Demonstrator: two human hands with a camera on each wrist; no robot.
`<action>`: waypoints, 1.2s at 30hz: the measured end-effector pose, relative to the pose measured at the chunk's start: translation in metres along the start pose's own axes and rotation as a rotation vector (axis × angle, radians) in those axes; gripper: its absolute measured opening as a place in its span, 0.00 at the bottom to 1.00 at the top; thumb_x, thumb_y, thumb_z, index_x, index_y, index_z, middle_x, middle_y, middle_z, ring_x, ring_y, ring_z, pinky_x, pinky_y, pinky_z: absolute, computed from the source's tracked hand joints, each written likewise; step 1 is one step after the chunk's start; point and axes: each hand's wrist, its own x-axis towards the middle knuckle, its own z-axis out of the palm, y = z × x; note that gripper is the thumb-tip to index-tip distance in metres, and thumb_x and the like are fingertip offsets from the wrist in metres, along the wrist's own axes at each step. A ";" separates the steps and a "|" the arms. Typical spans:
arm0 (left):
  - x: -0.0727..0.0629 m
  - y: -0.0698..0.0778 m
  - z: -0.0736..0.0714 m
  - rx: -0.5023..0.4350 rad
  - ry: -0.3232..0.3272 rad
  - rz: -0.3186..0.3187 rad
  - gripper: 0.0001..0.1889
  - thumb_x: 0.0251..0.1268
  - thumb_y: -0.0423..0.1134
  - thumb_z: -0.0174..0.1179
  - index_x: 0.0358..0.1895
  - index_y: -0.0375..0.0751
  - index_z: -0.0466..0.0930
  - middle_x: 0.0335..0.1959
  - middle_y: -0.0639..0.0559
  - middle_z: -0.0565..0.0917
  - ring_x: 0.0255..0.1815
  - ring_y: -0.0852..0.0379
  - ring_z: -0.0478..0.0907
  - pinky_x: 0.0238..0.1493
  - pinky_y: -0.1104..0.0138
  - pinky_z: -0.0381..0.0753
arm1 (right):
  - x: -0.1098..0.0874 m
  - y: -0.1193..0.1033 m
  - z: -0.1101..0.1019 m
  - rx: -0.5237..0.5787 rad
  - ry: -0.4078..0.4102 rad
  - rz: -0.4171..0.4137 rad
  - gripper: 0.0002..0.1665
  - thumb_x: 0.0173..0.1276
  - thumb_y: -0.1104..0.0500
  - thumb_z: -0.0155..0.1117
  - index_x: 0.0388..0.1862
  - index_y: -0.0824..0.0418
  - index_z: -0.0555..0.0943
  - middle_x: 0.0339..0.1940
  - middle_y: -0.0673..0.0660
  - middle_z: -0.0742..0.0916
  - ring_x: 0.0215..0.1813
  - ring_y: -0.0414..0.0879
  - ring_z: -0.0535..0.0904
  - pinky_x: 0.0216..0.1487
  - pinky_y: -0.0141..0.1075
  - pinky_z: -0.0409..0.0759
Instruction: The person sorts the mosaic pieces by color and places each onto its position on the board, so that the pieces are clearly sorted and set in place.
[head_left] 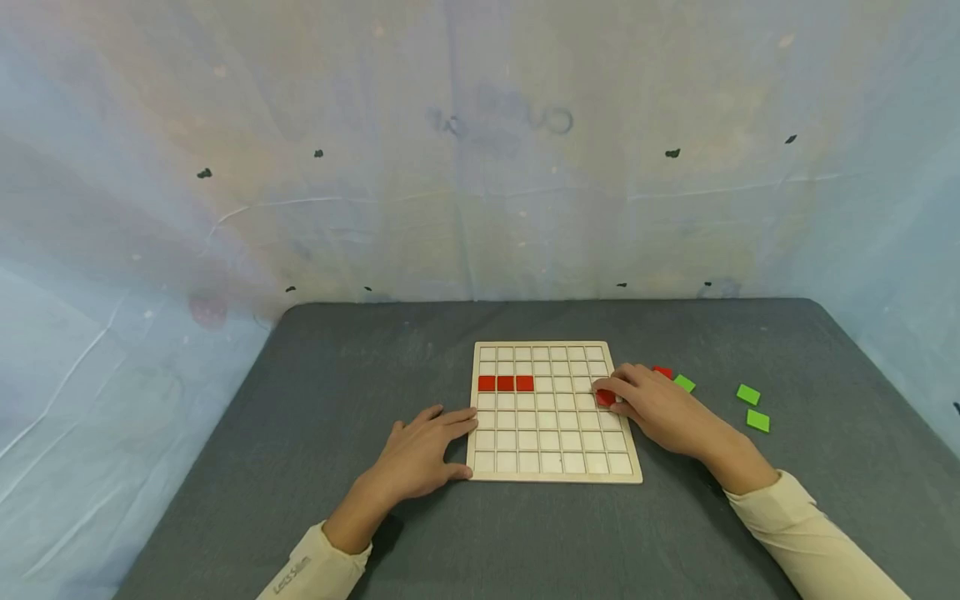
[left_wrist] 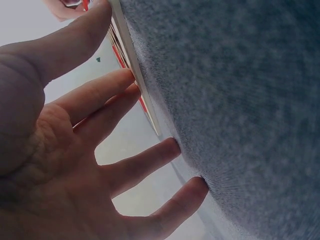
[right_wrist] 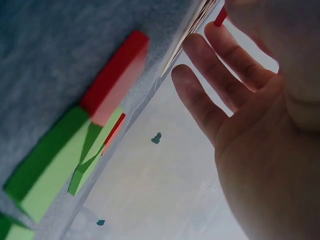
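Note:
A pale wooden grid board (head_left: 547, 437) lies on the grey table. Three red square tiles (head_left: 506, 383) sit side by side in one row at its left. My right hand (head_left: 656, 408) pinches another red tile (head_left: 606, 397) between thumb and fingers, over the board's right side; its edge also shows in the right wrist view. My left hand (head_left: 423, 450) lies with fingers spread at the board's left edge, thumb by the near left corner. In the left wrist view, two fingertips (left_wrist: 131, 80) touch the board's edge and two others rest on the cloth.
Right of the board lie loose green tiles (head_left: 758, 420) and a red tile (head_left: 662, 372) partly hidden behind my right hand. The right wrist view shows red and green tiles (right_wrist: 50, 160) close together. A pale sheet (head_left: 480, 167) hangs behind the table (head_left: 360, 358).

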 end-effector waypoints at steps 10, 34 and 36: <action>0.000 0.002 -0.001 0.002 -0.002 -0.003 0.37 0.53 0.49 0.75 0.70 0.52 0.74 0.74 0.57 0.71 0.76 0.36 0.63 0.60 0.27 0.62 | 0.008 -0.006 0.002 0.020 -0.019 -0.001 0.22 0.67 0.57 0.69 0.60 0.53 0.81 0.48 0.50 0.82 0.46 0.42 0.76 0.47 0.39 0.77; 0.000 0.001 -0.001 0.005 -0.003 0.012 0.36 0.55 0.50 0.73 0.70 0.52 0.74 0.74 0.58 0.70 0.76 0.36 0.62 0.60 0.27 0.63 | 0.031 -0.013 0.009 0.011 0.016 -0.044 0.21 0.67 0.58 0.70 0.59 0.55 0.81 0.47 0.52 0.82 0.43 0.43 0.77 0.44 0.39 0.78; 0.000 0.001 -0.001 0.005 -0.002 0.012 0.36 0.55 0.50 0.73 0.70 0.52 0.74 0.74 0.58 0.70 0.76 0.36 0.62 0.60 0.27 0.63 | 0.033 -0.014 0.009 0.012 0.010 -0.034 0.21 0.68 0.58 0.69 0.60 0.55 0.81 0.48 0.52 0.82 0.44 0.44 0.78 0.44 0.40 0.79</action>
